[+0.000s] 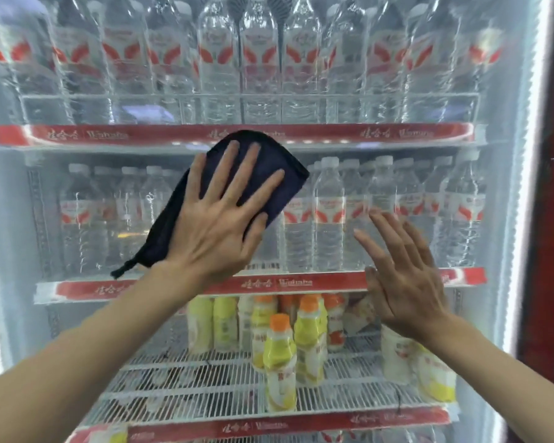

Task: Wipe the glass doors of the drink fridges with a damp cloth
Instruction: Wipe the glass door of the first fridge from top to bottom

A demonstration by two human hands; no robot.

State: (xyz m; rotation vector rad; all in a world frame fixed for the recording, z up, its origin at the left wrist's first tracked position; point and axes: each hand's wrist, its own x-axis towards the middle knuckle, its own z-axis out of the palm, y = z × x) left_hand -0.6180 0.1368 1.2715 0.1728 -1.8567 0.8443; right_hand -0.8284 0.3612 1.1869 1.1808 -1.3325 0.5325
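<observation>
We're pressing a dark cloth [271, 167] to the fridge's glass door [12, 203].
Water bottles [328, 206] and yellow drinks [280, 362] are sitting behind the glass. Our left hand [218, 219] is lying flat on the cloth at mid-height with its fingers spread, and our right hand [403, 279] is hovering open beside it.

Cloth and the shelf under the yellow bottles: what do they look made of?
Cloth: dark navy fabric, matte, probably microfibre or terry; it hangs limp and has a stitched hem. Shelf: looks like white coated metal wire, judging by its thin parallel bars.
</observation>
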